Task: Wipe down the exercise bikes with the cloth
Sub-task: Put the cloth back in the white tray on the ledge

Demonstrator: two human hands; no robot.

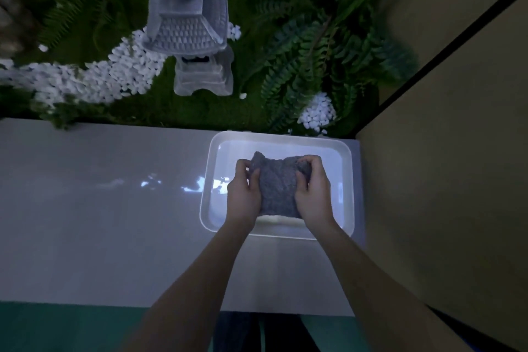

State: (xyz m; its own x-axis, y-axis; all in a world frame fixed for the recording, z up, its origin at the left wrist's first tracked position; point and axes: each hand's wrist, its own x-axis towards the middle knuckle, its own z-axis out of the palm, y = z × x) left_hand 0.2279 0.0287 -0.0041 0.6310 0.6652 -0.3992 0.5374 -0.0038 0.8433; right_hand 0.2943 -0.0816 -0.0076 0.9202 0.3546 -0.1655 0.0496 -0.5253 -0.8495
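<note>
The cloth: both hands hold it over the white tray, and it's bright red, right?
Not red. The head view shows the cloth is grey. The rest stands: the left hand and right hand both grip it over the white tray.

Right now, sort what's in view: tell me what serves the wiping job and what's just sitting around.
For the job:
cloth, gripped by left hand and right hand
white tray beneath it

Just there:
stone lantern
white pebbles
ferns
white ledge
</note>
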